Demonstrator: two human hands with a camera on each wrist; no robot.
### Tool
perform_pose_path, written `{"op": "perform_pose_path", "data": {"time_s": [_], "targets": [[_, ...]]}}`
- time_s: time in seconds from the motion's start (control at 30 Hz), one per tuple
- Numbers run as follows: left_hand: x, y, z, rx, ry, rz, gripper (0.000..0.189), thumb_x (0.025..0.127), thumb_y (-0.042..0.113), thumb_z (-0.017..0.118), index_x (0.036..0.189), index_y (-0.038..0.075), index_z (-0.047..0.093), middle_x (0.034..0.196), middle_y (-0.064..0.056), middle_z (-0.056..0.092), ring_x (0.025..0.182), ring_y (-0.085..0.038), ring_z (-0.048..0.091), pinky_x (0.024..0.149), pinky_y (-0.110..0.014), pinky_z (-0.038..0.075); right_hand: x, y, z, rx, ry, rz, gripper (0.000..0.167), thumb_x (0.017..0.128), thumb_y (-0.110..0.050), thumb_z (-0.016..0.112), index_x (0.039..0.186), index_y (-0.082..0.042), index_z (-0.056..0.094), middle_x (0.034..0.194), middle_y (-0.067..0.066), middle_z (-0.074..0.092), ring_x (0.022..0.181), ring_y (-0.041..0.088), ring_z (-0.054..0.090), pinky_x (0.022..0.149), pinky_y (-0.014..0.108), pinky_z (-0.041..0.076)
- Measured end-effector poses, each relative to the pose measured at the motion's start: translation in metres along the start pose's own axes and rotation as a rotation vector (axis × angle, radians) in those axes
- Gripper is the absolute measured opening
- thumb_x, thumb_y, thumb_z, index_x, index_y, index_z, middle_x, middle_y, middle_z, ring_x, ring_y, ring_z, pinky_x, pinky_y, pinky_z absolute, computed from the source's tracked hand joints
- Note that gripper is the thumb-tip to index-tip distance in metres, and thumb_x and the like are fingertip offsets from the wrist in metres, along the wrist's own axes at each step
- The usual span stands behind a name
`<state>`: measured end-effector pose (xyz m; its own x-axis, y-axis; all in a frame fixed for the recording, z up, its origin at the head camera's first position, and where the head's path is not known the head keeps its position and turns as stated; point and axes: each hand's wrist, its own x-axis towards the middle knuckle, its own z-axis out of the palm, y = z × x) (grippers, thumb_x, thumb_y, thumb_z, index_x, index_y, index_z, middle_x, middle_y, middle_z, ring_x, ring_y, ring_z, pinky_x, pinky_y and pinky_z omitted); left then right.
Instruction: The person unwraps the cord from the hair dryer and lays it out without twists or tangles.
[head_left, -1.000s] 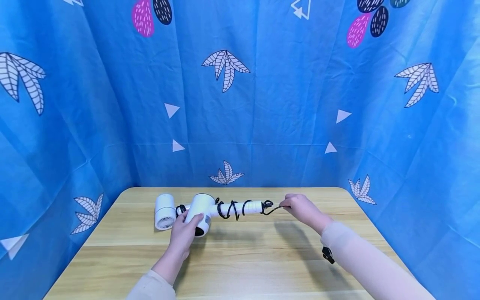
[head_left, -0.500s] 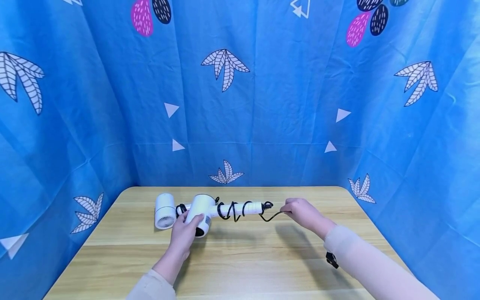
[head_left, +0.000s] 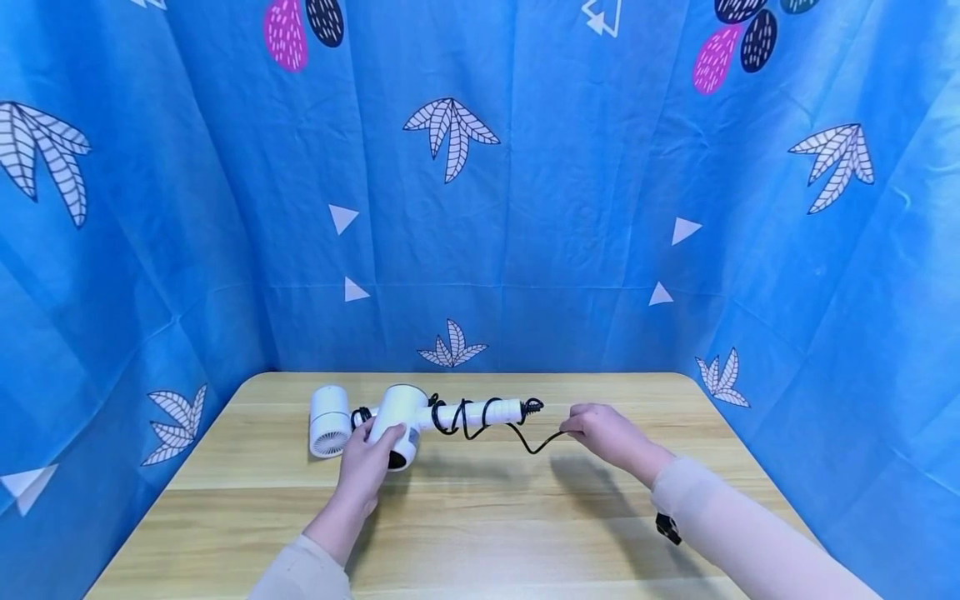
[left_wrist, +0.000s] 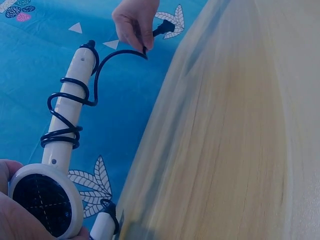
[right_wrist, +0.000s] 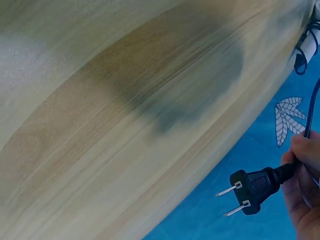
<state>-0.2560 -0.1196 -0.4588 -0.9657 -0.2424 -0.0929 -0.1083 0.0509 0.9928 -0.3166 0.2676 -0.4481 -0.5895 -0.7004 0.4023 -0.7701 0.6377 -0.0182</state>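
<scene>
My left hand [head_left: 363, 458] grips the barrel of a white hair dryer [head_left: 397, 410], held above the table with its handle pointing right. A black cord [left_wrist: 96, 75] winds in loose turns around that handle, and its free stretch sags between the handle's end and my right hand [head_left: 607, 435]. That hand pinches the cord right behind its two-pin plug [right_wrist: 254, 189]. In the right wrist view the plug's prongs stick out past the fingers. The left wrist view shows the dryer's round dark end [left_wrist: 42, 205] between thumb and fingers.
A second white hair dryer [head_left: 328, 423] lies at the table's left rear, close beside my left hand, black cord bundled at its handle. The wooden table [head_left: 480, 533] meets a blue patterned curtain [head_left: 480, 250] at the back and along both sides.
My right hand has moved slightly down. A turn of cord has come off the handle's end, so the free stretch is longer and sags lower. My left hand keeps its grip nearly in place.
</scene>
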Motion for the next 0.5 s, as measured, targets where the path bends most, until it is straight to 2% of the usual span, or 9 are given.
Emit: {"op": "perform_pose_path", "data": {"time_s": [0.2,0.33,0.5], "targets": [[-0.001,-0.001,-0.002,0.001,-0.003,-0.011,0.086,0.093,0.035,0.067,0.154,-0.006,0.022,0.154,-0.03,0.03,0.138,-0.045,0.035,0.116,-0.054,0.029,-0.001,-0.004,-0.002,-0.009,0.022,-0.04,0.016,0.08,0.004,0.078,0.086,-0.011,0.078,0.073,-0.008,0.056,0.066,0.004,0.056,0.061,0.022,0.053],[0.0,0.0,-0.004,0.009,-0.005,-0.016,0.088,0.093,0.036,0.068,0.155,-0.005,0.021,0.155,-0.031,0.028,0.139,-0.045,0.034,0.116,-0.055,0.028,-0.001,-0.009,-0.007,-0.014,0.013,-0.042,0.016,0.08,0.004,0.079,0.086,-0.012,0.077,0.072,-0.008,0.054,0.065,0.004,0.053,0.061,0.022,0.052],[0.0,0.002,-0.004,0.011,-0.004,-0.022,0.089,0.092,0.037,0.068,0.155,-0.004,0.021,0.155,-0.03,0.028,0.139,-0.045,0.034,0.116,-0.055,0.028,0.0,-0.012,-0.016,0.01,-0.005,-0.047,0.016,0.081,0.004,0.078,0.09,-0.009,0.078,0.075,-0.007,0.059,0.069,0.005,0.057,0.064,0.022,0.054]]}}
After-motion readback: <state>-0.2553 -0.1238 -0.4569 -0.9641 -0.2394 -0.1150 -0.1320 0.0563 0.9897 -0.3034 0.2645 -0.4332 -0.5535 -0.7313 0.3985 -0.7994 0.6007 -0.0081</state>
